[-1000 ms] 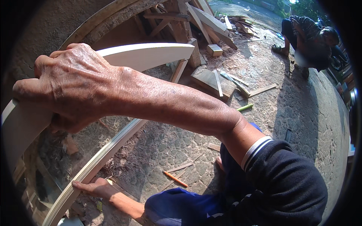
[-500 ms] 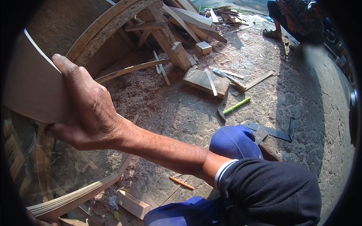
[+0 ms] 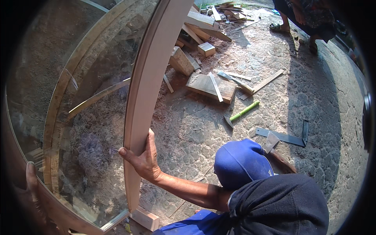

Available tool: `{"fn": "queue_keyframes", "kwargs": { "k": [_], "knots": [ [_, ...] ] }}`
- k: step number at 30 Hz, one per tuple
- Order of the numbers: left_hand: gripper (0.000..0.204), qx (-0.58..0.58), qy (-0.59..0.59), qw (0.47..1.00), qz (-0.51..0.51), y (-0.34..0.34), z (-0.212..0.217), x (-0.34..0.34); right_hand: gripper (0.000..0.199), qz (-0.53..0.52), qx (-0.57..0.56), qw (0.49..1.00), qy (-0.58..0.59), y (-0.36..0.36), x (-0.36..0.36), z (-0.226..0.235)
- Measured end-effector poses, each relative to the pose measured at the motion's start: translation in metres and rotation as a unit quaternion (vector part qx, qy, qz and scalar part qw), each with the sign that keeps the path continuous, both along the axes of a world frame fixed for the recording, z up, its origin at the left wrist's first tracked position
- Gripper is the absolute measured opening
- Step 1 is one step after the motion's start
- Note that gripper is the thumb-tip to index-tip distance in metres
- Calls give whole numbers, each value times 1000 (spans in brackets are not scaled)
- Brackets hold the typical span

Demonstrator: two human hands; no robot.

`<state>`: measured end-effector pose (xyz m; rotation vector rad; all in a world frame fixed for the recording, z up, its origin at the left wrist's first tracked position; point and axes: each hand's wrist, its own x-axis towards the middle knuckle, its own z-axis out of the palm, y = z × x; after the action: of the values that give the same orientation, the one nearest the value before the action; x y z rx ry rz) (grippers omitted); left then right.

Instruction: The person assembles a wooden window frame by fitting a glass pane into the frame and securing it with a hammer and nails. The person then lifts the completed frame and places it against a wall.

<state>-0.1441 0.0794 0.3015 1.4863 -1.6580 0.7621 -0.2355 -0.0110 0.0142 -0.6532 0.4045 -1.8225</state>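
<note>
A curved wooden window frame (image 3: 150, 74) with a clear glass pane (image 3: 100, 129) stands tilted on the left side of the view. My right hand (image 3: 145, 159) grips its pale near-right rail, the thumb on the glass-side edge and the fingers against the outer face. At the lower left, my left hand (image 3: 33, 197) is closed over the opposite curved rail, its thumb upright along the edge; shadow hides most of its fingers. Under the frame's lower corner lies a small wood block (image 3: 145, 218), partly covered. Through the glass show wood shavings and another curved wooden piece (image 3: 53, 129).
To the right lie a green-handled hammer (image 3: 243, 112), a metal try square (image 3: 284, 137) and a hatchet (image 3: 276, 149) beside my knee. A chisel (image 3: 235, 80) rests by a thick wood block (image 3: 209, 86). Offcuts (image 3: 231, 11) pile up behind; a person (image 3: 305, 15) is at the far right.
The window frame has turned, bringing its glass and right rail into view. My right hand has shifted from the upper left to lower on that rail. My left hand now shows more.
</note>
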Motion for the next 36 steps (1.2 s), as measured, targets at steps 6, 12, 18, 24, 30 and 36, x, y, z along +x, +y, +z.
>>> {"fn": "queue_keyframes", "kwargs": {
  "k": [6, 12, 18, 24, 30, 36],
  "knots": [
    [69, 140, -21, 990, -29, -46, -42, -19, 88, 77, 140, 987, 22, 8, 31, -69],
    [62, 209, -129, 969, 28, -82, -104, -43, 109, 171, 228, 955, 83, 16, 56, -144],
    [69, 250, -188, 948, 56, -97, -159, -21, 108, 241, 261, 932, 78, 28, 71, -201],
    [70, 258, -222, 939, 53, -103, -195, -6, 103, 263, 282, 914, 125, 30, 88, -239],
    [76, 285, -238, 926, 62, -97, -218, 6, 108, 296, 274, 905, 135, 39, 99, -264],
    [75, 286, -237, 926, 63, -93, -238, 17, 99, 322, 295, 889, 136, 38, 104, -280]
  ]
}}
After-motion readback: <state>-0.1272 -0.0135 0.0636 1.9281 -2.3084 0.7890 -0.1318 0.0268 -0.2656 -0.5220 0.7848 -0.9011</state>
